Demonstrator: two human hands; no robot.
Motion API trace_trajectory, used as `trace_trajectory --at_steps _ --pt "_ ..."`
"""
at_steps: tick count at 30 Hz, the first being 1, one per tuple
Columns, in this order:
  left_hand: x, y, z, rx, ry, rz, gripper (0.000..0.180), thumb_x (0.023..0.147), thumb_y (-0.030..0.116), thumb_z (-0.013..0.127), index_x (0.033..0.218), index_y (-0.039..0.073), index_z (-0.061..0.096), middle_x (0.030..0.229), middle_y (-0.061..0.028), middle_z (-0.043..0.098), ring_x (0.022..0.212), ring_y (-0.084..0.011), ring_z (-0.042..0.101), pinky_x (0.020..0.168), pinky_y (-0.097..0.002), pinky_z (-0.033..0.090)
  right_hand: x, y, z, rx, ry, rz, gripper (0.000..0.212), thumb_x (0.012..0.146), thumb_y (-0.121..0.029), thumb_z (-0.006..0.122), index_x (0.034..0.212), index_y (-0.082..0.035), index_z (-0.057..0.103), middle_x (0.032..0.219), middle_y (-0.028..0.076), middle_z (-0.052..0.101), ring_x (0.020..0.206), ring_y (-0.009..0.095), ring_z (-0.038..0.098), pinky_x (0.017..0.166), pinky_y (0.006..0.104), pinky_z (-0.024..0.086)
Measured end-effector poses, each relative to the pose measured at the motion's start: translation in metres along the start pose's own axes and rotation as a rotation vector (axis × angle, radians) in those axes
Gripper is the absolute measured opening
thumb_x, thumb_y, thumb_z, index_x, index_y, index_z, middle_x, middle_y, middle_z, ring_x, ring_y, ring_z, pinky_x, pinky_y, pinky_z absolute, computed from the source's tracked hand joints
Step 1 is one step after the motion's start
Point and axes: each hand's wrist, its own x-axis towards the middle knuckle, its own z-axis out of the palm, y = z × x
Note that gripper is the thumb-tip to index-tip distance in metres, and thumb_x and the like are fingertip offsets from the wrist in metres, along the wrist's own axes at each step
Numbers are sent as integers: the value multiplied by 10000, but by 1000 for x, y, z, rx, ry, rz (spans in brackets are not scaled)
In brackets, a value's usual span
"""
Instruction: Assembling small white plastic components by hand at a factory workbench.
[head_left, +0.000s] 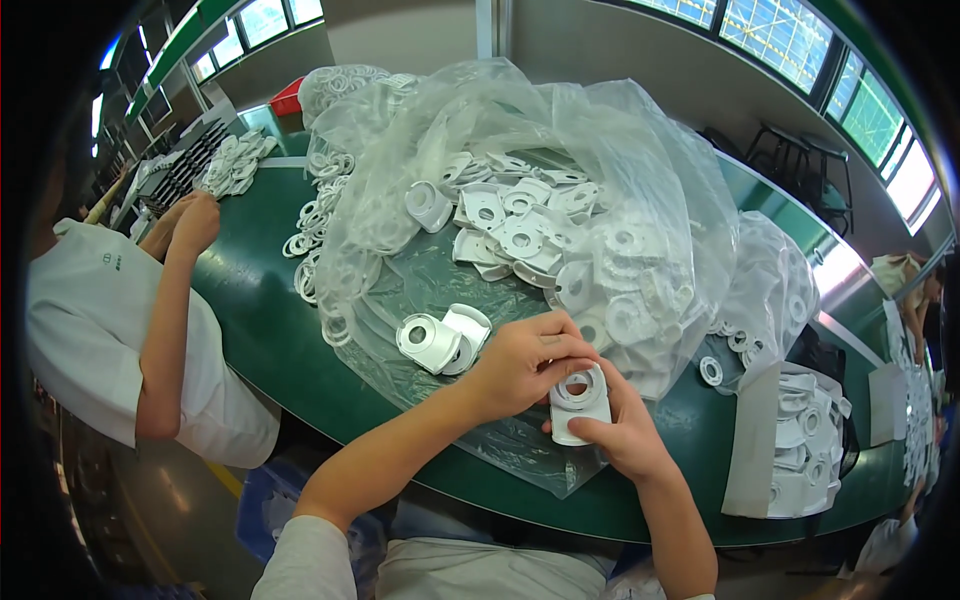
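My right hand (628,425) is closed round a white plastic housing (582,405) with a round hole at one end and a squared other end. Its thumb lies across the squared end. My left hand (525,362) is closed too, its thumb and fingertips pinched together against the housing's upper rim. Whether they grip a separate small piece there is hidden. Left of my hands, two similar white housings (428,342) lie together on clear plastic sheeting. Beyond them a heap of such white parts (520,235) spills from a large clear bag (640,150).
White rings (335,325) lie along the bag's left side. A bag of rings (770,270) and an open carton of white parts (755,440) stand at right on the green table (270,300). A co-worker (120,330) sits at left, near more white parts (238,162).
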Motion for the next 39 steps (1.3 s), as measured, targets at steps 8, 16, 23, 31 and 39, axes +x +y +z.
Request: trace_trajectory --at_steps 8,16,23,31,39 --pt "2 -1 2 208 52 218 148 793 76 704 939 64 687 833 -70 597 672 -216 598 579 -292 476 -1 3 1 4 5 -45 563 864 45 499 1393 -2 310 1138 153 572 909 274 667 804 350 548" --pt "5 5 -9 -86 -32 -207 159 851 57 646 1002 19 676 856 -64 644 734 -127 607 586 -248 473 0 2 -4 69 -6 -161 609 860 46 504 1422 -9 276 1200 213 554 925 290 659 824 367 537" --pt "4 8 -10 -328 -140 -424 205 869 79 643 1051 -12 656 909 -43 672 809 -85 614 702 -231 501 -2 -3 -1 -133 164 -270 591 874 54 483 1423 -6 272 1170 180 565 903 260 666 818 350 536" --pt "-3 11 11 -641 68 -478 154 890 35 620 1023 -40 637 860 -37 642 734 -78 576 650 -223 491 -3 -3 -2 -208 175 -310 327 951 -59 465 1270 -1 421 1072 125 616 867 186 658 744 280 522" --pt "-5 15 11 -461 33 -471 124 897 54 623 977 -37 646 839 -35 627 655 -57 577 555 -193 481 -8 -4 -2 -255 201 -284 335 1022 -296 368 1178 -17 470 930 152 655 730 142 644 482 204 431"
